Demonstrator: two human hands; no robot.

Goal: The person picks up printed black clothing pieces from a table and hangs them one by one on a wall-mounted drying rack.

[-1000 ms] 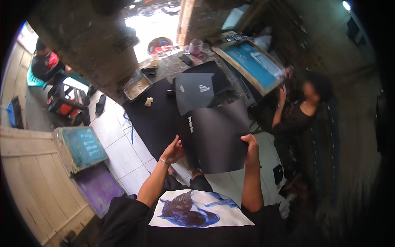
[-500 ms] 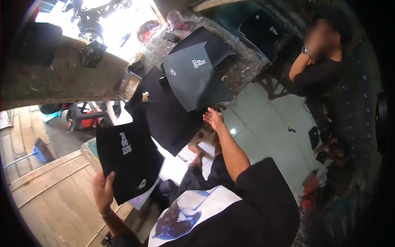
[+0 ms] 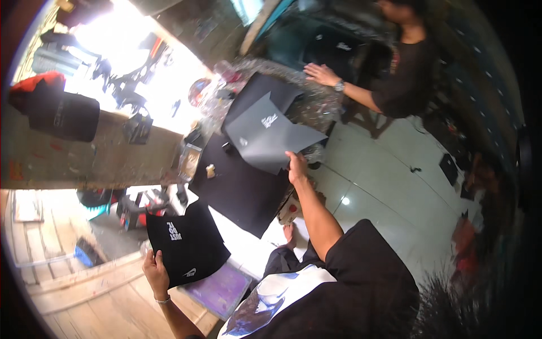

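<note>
Black printed sheet (image 3: 197, 247) clamped in left grip (image 3: 157, 272), extends right of it, off the surface's (image 3: 319, 107) left edge. Right grip (image 3: 296, 168) at gray sheet (image 3: 259, 137), cannot tell if closed; gray sheet overlaps black piece (image 3: 240, 200), near surface's right edge.
</note>
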